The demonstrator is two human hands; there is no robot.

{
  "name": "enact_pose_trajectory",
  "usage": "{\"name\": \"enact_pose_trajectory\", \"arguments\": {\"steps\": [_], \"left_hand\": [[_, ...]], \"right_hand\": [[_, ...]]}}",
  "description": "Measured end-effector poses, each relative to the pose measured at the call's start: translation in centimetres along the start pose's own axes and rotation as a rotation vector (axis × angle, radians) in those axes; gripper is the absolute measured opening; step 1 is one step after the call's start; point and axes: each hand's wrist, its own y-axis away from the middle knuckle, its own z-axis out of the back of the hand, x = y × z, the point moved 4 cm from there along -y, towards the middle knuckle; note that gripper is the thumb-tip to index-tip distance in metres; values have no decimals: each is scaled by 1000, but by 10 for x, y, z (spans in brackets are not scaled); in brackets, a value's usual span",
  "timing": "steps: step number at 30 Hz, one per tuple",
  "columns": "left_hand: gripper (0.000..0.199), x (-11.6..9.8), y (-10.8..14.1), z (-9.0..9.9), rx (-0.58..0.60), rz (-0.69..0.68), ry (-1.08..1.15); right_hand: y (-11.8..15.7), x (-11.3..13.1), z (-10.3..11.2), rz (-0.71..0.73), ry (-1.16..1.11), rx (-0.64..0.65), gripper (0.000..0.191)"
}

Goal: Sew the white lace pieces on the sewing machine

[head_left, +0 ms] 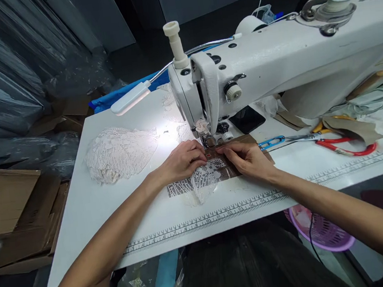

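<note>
A piece of white lace [205, 183] lies under the front of the sewing machine [202, 87], partly over a brown plate [252, 143]. My left hand [187, 160] is closed at the lace's left side, fingers curled and pressed together beside the presser foot [208, 141]. From the right, my right hand [248, 159] has thumb and forefinger pinched at the lace's edge, close to the needle area. Its fingertips partly hide what they hold. A larger heap of white lace [119, 151] rests on the table, left of my left hand.
A lit lamp [131, 98] shines over the white table [144, 213], which has a printed ruler along its front. Blue-handled snips [271, 142], red-handled scissors [347, 146] and a dark phone [247, 118] lie to the right. Cardboard boxes [7, 201] stand left; a purple basket [326, 234] sits below.
</note>
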Motion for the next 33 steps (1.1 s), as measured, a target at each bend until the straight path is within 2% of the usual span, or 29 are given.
{"name": "enact_pose_trajectory", "arguments": {"steps": [5,7,9,13,18,20,22,25,28,30,31,33], "left_hand": [[19,-17,2,1,12,-42,-222],[18,-20,5,3,25,-17,-236],[18,-21,7,8,36,28,-168],[21,-17,12,20,40,173,97],[17,-11,17,24,0,357,344],[20,-9,17,24,28,407,453],[25,-6,14,26,80,451,511],[28,1,0,34,114,477,391],[27,10,-16,34,140,486,169],[27,15,-22,25,162,487,15],[29,16,-23,22,126,477,-90],[32,15,-19,21,-64,407,-352]], "right_hand": [[-1,20,-12,170,262,222,37],[-3,25,-20,191,368,281,32],[-5,28,-26,154,391,316,24],[-9,30,-31,35,258,349,24],[-7,26,-28,-13,121,374,14],[-7,23,-29,-40,62,380,10],[-7,20,-34,-131,-63,392,9],[-12,16,-46,-369,-270,410,9],[-18,16,-49,-515,-212,409,21],[-23,16,-40,-451,39,395,34],[-25,16,-33,-383,209,372,39],[-30,16,-17,-226,537,302,44]]}}
